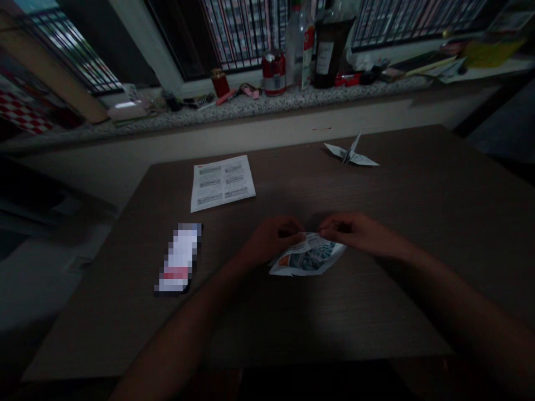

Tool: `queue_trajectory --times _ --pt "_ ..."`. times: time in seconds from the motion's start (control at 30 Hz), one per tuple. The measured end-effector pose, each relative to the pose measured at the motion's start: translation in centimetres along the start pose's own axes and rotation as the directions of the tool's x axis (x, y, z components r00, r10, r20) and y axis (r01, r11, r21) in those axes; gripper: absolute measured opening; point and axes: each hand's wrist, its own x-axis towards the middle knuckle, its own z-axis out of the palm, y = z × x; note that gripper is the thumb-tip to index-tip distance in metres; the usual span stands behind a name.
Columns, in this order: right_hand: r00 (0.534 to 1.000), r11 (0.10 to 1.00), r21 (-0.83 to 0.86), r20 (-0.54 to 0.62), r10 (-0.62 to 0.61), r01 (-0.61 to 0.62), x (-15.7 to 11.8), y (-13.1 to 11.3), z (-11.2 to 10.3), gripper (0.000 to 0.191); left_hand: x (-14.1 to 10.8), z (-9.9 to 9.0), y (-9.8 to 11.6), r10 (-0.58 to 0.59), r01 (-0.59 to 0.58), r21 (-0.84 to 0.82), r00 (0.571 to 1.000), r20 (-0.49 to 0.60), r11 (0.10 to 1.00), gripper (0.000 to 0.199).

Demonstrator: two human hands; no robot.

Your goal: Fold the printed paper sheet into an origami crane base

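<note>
A folded piece of printed paper (311, 257), white with a grey-green picture and an orange patch, lies low over the brown table (267, 317). My left hand (273, 238) pinches its upper edge on the left side, thumb on top. At the upper right edge of the same paper, my right hand (353, 231) pinches it between thumb and fingers. The two hands are close together, a small gap between the fingertips. The fingers' undersides are hidden.
A folded paper crane (351, 156) stands near the table's far edge. A printed sheet (223, 184) lies at the back left, with a phone (179, 259) nearer. Behind, the stone windowsill (242, 108) holds a red can (274, 72), bottles and several small items.
</note>
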Motion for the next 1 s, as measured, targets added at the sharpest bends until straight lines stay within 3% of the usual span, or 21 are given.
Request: queue_trajectory --times 0.1,0.3,0.6,0.77,0.87,1.0 --pt "1.000 1.000 -0.005 -0.002 -0.012 0.012 0.1 0.2 0.5 0.034 0.1 0.2 -0.2 -0.024 0.024 -0.007 1.000 -0.001 1.000 0.017" --pt "0.992 0.998 -0.036 -0.114 -0.049 0.046 0.4 0.8 0.7 0.029 0.1 -0.2 -0.4 -0.003 0.003 -0.001 0.999 -0.045 1.000 0.026" --pt "0.969 1.000 -0.022 -0.247 -0.007 0.002 0.5 1.7 -0.3 0.031 -1.0 -1.5 0.9 -0.026 0.024 0.027 0.994 0.101 0.999 0.058" --pt "0.966 1.000 -0.003 -0.260 -0.018 0.018 0.5 1.9 -0.8 0.031 -0.3 -2.0 -0.1 -0.010 0.012 0.030 0.998 -0.067 0.999 0.037" --pt "0.975 1.000 0.011 -0.222 -0.024 0.027 0.4 2.3 -1.0 0.029 0.0 -2.2 -0.4 0.011 -0.005 0.064 0.996 -0.089 0.998 0.023" --pt "0.992 0.999 0.038 -0.126 -0.011 0.016 0.2 2.3 -1.2 0.034 -0.1 -2.2 0.0 0.038 -0.029 0.094 0.994 -0.100 0.995 0.019"
